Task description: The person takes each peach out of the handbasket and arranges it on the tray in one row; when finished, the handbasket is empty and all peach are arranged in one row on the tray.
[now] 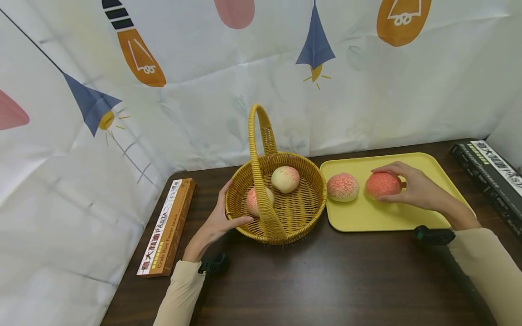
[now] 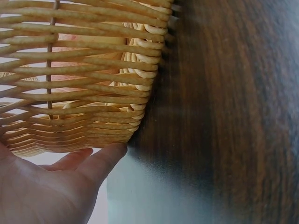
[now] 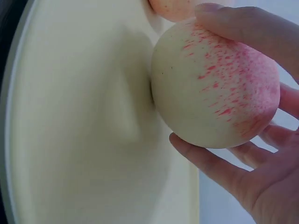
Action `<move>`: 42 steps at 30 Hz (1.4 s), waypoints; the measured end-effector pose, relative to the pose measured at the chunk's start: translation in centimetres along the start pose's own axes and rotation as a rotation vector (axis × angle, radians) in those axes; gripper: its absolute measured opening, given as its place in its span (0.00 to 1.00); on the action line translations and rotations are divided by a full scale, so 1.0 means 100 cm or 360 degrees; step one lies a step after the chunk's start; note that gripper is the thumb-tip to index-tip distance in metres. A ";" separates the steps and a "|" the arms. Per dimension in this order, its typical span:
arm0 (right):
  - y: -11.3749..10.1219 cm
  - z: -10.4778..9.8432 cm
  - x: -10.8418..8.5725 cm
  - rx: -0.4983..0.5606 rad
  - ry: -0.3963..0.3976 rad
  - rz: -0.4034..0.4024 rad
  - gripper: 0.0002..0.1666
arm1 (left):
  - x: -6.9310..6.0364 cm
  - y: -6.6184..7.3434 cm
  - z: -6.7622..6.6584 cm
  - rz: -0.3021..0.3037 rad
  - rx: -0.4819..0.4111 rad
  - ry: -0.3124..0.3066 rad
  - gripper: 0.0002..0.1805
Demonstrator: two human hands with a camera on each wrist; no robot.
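Note:
My right hand (image 1: pixel 412 183) holds a reddish toy peach (image 1: pixel 382 185) over the yellow tray (image 1: pixel 387 222), thumb on one side and fingers round the other. In the right wrist view this peach (image 3: pixel 210 88) shows a pale side with pink flecks. Just left of it on the tray sits another speckled peach (image 1: pixel 343 187). My left hand (image 1: pixel 218 219) grips the left side of a yellow wicker basket (image 1: pixel 302 237) with a tall handle. Inside the basket lie a pale peach (image 1: pixel 285 179) and a pinker one (image 1: pixel 253 202), partly behind the handle.
A brown pasta box (image 1: pixel 167 226) lies left of the basket. At the far right is a black pasta box (image 1: pixel 489 181), beyond the tray. Dark wooden tabletop (image 1: pixel 310 280) extends in front. A white printed cloth (image 1: pixel 204 113) hangs behind the table and along its left.

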State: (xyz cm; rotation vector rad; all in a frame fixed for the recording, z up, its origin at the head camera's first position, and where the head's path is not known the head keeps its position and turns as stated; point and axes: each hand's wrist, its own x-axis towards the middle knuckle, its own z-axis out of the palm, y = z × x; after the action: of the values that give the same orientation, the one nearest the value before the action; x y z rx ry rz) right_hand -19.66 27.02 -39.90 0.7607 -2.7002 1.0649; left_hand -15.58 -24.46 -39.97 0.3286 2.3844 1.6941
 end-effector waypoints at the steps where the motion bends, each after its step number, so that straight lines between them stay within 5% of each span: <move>1: -0.001 0.000 0.000 -0.0001 -0.0004 -0.0005 0.40 | 0.000 0.000 0.000 0.0001 0.0000 0.0000 0.68; 9: -0.007 0.000 0.004 0.0071 -0.0059 -0.0010 0.39 | -0.001 -0.002 -0.001 -0.0002 0.0023 -0.0002 0.68; 20: -0.011 0.003 0.014 -0.0002 -0.0122 0.0171 0.39 | 0.000 -0.002 0.000 0.0001 0.0022 -0.0002 0.68; 34: -0.014 0.000 0.019 -0.0054 -0.0216 0.0151 0.39 | 0.000 -0.003 -0.001 0.0001 0.0025 -0.0004 0.68; 42: -0.016 0.002 0.016 -0.0025 -0.0163 0.0116 0.38 | 0.000 -0.004 -0.001 0.0013 0.0018 -0.0007 0.68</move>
State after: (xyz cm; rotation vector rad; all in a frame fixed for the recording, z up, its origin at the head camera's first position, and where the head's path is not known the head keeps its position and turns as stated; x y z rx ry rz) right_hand -20.24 25.20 -38.57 0.7389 -2.8388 1.0467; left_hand -15.63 -24.70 -40.26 0.3441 2.3937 1.6825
